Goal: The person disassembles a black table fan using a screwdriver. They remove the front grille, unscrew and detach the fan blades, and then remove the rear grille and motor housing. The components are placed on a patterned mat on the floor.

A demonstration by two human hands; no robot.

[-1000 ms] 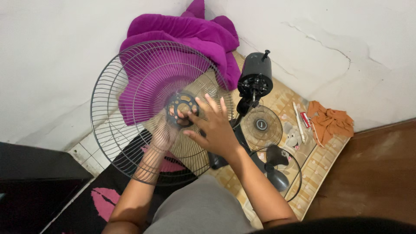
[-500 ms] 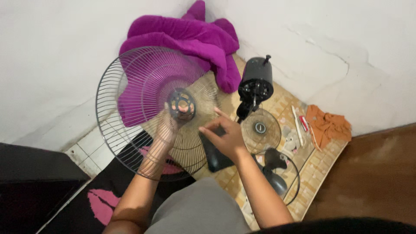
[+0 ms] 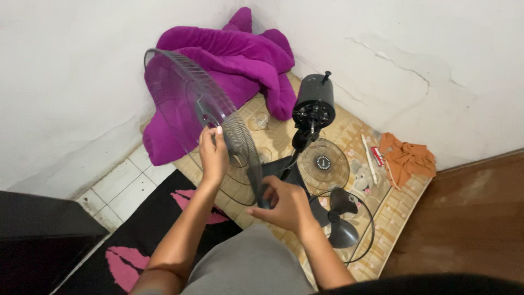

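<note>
Gripping a round wire fan guard (image 3: pixel 204 117) in both hands, the person holds it turned nearly edge-on in the head view; its disc runs from a high rim far beyond the left hand down to a low rim at the right hand, so its long line slants from upper left to lower right; the left hand (image 3: pixel 213 154) pinches the grille close to the dark hub ring, thumb and fingers closed on the thin wires; the right hand (image 3: pixel 284 205) is curled around the lower rim, nearer the body, fingers clamped on the metal edge; the left hand sits nearer the guard's centre, the right at its edge.

Beyond the right hand stands the black fan motor housing (image 3: pixel 314 104) on its neck, smooth plastic, cylindrical, with a small knob on top; just past the right hand's knuckles lies a second, smaller-looking wire guard (image 3: pixel 323 164) flat on the mat, and to that hand's outer side the dark fan blade (image 3: pixel 338 218), glossy and curved, inside a thin wire ring; farther right lie a crumpled orange cloth (image 3: pixel 408 158) and a pale slim stick-like item; behind the left hand a plush purple blanket (image 3: pixel 240 60) is heaped in the corner; a patterned woven mat (image 3: pixel 401 199) lies beneath.
</note>
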